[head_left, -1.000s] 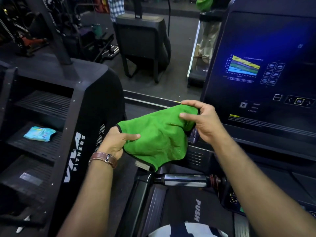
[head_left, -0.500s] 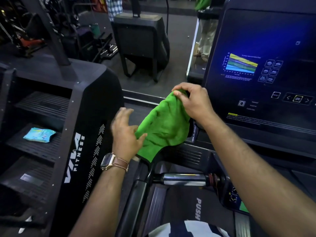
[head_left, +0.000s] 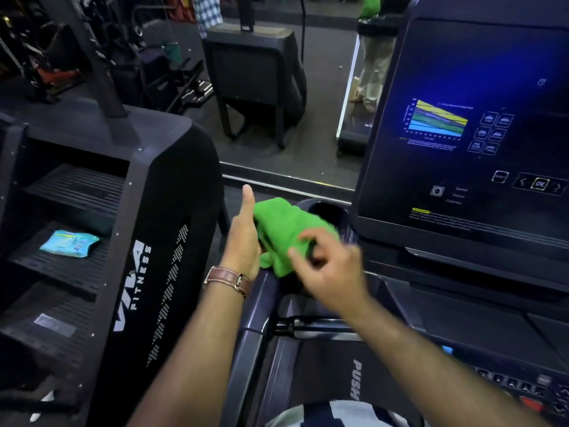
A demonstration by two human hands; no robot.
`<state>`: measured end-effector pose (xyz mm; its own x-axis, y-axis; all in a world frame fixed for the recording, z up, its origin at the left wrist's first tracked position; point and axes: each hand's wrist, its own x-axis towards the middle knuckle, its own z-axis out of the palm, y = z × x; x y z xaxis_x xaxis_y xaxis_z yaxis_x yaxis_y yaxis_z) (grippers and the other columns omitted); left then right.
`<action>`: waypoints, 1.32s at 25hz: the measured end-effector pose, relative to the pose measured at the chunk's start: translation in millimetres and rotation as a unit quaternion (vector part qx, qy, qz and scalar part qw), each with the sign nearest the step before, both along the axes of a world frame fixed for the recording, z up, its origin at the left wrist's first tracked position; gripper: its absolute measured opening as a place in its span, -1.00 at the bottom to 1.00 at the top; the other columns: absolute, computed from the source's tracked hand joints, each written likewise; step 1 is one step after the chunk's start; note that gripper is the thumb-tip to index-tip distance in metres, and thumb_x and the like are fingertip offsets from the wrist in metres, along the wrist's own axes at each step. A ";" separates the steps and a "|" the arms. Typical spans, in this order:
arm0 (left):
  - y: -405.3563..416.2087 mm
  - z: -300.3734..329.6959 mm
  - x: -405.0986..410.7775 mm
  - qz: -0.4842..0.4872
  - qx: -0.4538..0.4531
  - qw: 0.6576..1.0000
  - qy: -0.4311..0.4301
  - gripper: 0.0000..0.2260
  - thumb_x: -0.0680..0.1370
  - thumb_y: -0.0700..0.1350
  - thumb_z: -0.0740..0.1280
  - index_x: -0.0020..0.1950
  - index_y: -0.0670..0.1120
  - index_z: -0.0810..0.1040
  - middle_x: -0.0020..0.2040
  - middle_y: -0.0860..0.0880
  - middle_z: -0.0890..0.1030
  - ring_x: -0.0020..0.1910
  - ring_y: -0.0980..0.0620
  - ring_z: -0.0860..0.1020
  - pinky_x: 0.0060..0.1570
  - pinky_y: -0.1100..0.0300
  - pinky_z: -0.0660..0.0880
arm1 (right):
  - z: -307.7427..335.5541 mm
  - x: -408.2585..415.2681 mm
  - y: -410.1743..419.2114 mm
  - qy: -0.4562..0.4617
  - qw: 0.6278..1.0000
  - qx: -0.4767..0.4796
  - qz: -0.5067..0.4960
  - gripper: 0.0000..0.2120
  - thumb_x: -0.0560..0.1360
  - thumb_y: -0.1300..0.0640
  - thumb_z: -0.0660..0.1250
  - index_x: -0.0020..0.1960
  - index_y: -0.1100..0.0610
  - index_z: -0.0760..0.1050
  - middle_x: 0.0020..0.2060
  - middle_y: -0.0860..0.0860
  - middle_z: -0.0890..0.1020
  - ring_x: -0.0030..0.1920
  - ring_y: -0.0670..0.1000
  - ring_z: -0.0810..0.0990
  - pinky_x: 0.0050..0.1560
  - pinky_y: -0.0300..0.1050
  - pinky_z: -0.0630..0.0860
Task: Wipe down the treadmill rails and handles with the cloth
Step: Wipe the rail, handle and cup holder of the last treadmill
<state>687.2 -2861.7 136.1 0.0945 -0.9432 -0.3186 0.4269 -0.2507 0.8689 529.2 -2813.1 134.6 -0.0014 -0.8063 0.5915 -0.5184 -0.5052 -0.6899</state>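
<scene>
A bright green cloth (head_left: pixel 284 229) lies bunched on the top end of the treadmill's left handrail (head_left: pixel 257 306), just before the cup holder (head_left: pixel 326 211). My left hand (head_left: pixel 243 245) is against the cloth's left side with the thumb pointing straight up; its fingers are hidden under the cloth. My right hand (head_left: pixel 331 269) is blurred, fingers loosely spread over the cloth's lower right part and gripping nothing. A short silver grip bar (head_left: pixel 311 326) crosses below the hands.
The treadmill console screen (head_left: pixel 462 134) rises at the right. A black stair machine (head_left: pixel 135 272) marked VIVA FITNESS stands close on the left, with a blue packet (head_left: pixel 69 243) on one step. A mirror ahead shows a standing person (head_left: pixel 374 72).
My right hand has let go of the cloth's top and dropped lower. The cloth has come down onto the rail end. My left hand has moved up against its left side.
</scene>
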 end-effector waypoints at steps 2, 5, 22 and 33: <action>3.4 0.2 1.8 -0.014 -0.023 1.000 -0.007 -0.77 0.50 -0.18 0.43 0.11 -0.24 0.63 0.02 -0.23 0.68 0.00 -0.20 0.65 -0.02 -0.06 0.63 | -22.2 -2.2 20.0 0.063 0.996 -0.060 -0.003 -0.80 0.48 -0.02 0.46 -0.06 0.11 0.64 -0.48 -0.08 0.53 -0.49 -0.05 0.50 -0.44 -0.09 0.51; 5.1 -4.3 11.0 -0.098 -0.041 0.994 0.028 -0.62 0.32 -0.52 0.31 0.12 -0.32 0.56 -0.03 -0.23 0.67 -0.05 -0.20 0.65 -0.04 -0.08 0.63 | -33.0 -13.1 2.0 0.145 0.976 -0.152 -0.059 -0.73 0.50 0.03 0.44 0.06 0.21 0.65 -0.18 0.09 0.58 -0.18 0.11 0.54 -0.14 0.03 0.53; -7.0 -137.9 12.7 0.298 0.140 0.944 -0.029 -0.46 0.56 0.28 0.17 0.04 -0.20 0.55 0.02 -0.27 0.61 -0.05 -0.17 0.62 -0.01 -0.03 0.55 | -105.4 30.0 -118.0 0.550 0.806 0.061 0.211 -0.48 0.59 -0.32 -0.08 0.45 -0.21 0.36 0.58 -0.01 0.18 0.59 0.15 0.03 0.50 0.35 -0.16; -12.0 -127.7 5.8 0.277 0.126 0.952 -0.030 -0.38 0.62 0.29 0.00 0.19 -0.22 0.51 0.09 -0.17 0.60 0.01 -0.17 0.63 -0.15 0.08 0.56 | -101.4 18.5 -166.3 0.427 0.867 0.255 0.022 -0.49 0.58 -0.26 0.06 0.52 -0.25 0.19 0.61 0.01 -0.06 0.59 0.18 -0.14 0.49 0.41 -0.09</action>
<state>693.0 -2873.7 8.4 0.5801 -0.6382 -0.5061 0.5049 -0.2058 0.8383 547.6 -2979.4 33.3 0.2989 -0.9515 -0.0722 -0.9384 -0.2794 -0.2032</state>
